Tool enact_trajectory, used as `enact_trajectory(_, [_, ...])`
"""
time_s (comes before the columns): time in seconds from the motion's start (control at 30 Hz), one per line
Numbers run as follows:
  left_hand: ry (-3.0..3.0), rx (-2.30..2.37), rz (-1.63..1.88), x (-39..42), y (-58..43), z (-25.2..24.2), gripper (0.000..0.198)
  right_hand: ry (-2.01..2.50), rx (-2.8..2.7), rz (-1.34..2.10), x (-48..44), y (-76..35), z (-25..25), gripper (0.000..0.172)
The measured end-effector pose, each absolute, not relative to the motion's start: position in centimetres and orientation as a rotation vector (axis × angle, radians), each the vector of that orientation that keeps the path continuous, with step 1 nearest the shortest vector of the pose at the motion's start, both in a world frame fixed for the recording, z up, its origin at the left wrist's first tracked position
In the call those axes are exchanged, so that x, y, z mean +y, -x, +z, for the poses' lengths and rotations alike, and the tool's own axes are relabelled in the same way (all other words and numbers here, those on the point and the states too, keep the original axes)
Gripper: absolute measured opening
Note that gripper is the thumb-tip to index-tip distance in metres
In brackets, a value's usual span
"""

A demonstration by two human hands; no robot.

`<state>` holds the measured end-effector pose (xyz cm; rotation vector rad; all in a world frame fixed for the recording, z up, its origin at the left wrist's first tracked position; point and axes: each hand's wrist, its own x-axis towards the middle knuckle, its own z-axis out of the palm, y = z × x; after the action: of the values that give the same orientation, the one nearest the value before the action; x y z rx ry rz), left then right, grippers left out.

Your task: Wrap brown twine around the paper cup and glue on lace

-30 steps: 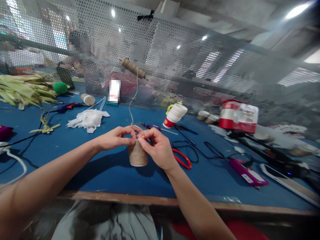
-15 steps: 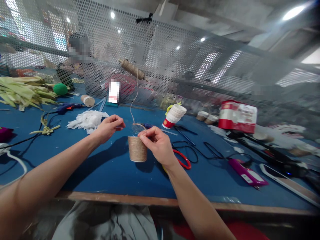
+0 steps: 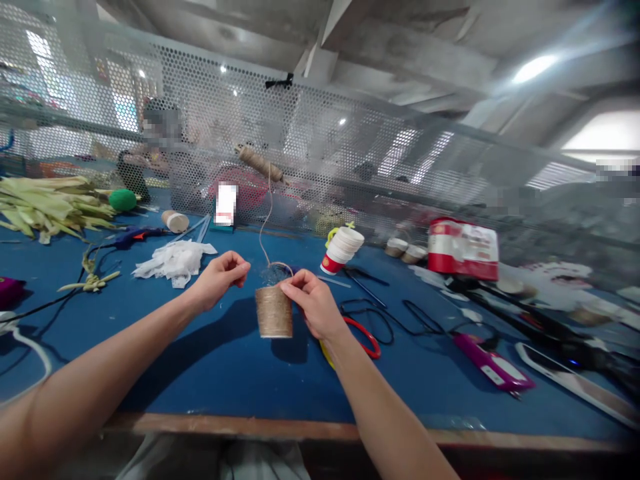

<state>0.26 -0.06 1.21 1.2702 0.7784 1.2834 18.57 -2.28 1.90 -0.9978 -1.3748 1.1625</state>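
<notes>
A small paper cup wrapped in brown twine is held upright over the table, its shadow below. My right hand pinches it at the upper right rim, thumb and finger closed there. A strand of twine runs from the cup's rim up to a twine spool on the mesh screen. My left hand is apart from the cup on its left, thumb and fingertips pressed together. Whether something thin is between them cannot be made out.
On the blue table lie white crumpled material, a blue glue gun and pale husks. Stacked paper cups, red-handled scissors, cables and a purple device lie right. A perforated screen stands behind.
The view has tilted upward, so the table sits lower in the picture. My left hand's thumb and fingers have drawn closer together. My right hand keeps its hold on the cup's rim.
</notes>
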Motion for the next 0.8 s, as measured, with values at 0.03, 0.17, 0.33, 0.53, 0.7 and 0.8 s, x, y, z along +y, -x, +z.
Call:
enact_trajectory(0.03, [-1.256, 0.771, 1.292, -0.1, -0.3, 1.2, 0.022, 1.004, -1.354, 1.188, -2.3, -18.5, 1.9, 0.022])
enact_trajectory(0.17, [-1.213, 0.758, 1.267, 0.1, -0.2, 1.1, 0.034, 1.024, -1.305, 1.293, -2.6, -18.2, 2.0, 0.024])
enact_trajectory(0.33, [-1.285, 0.865, 1.216, 0.3, -0.3, 0.7, 0.027, 1.027, -1.290, 1.352, -2.4, -18.0, 2.1, 0.025])
enact_trajectory(0.53, [-1.310, 0.914, 1.218, 0.1, -0.4, 1.1, 0.014, 1.033, -1.281, 1.327, -2.1, -18.3, 2.3, 0.027])
enact_trajectory(0.7, [-1.341, 0.907, 1.195, -0.3, -0.3, 1.7, 0.018, 1.016, -1.262, 1.295, -2.1, -18.2, 2.5, 0.026])
enact_trajectory(0.8, [-1.359, 0.951, 1.202, -0.2, -0.3, 1.4, 0.027, 0.998, -1.256, 1.288, -2.1, -18.2, 2.6, 0.026])
